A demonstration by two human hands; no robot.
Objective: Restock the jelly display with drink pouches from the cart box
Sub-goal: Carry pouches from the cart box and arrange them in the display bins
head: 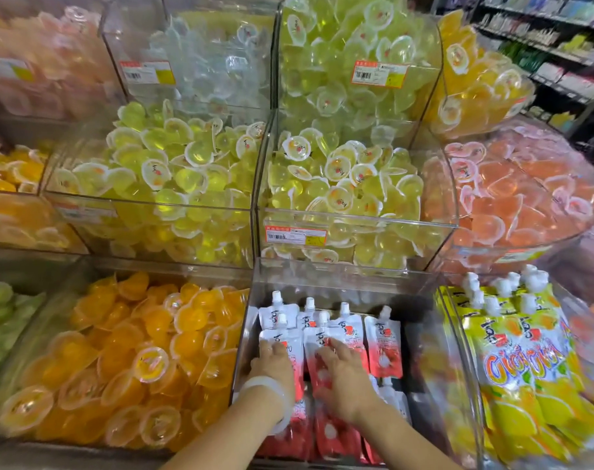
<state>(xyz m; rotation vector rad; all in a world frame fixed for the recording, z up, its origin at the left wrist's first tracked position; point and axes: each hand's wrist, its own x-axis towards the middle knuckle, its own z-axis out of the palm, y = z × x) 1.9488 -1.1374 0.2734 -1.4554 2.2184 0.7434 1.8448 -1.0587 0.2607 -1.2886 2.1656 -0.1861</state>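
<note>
Both hands are down in the clear acrylic bin [322, 279] at the bottom centre of the display, resting on red-and-white spouted drink pouches [383, 344]. The left hand [271, 366] lies flat with its fingers spread over one pouch, and the right hand [343, 371] does the same on the next; neither grip closes round anything, both seem to be pressing or straightening the stack. The restock looks well under way: several pouches already lie in rows, but dark bare space shows at the bin's right side, so more could fit. The cart box is out of view. To the right, a bin of yellow orange-flavour pouches [526, 354] is packed; to the left sit orange jelly cups [136, 361], and above them heaps of yellow-green jelly cups [173, 174] and pink jelly cups [519, 191].
</note>
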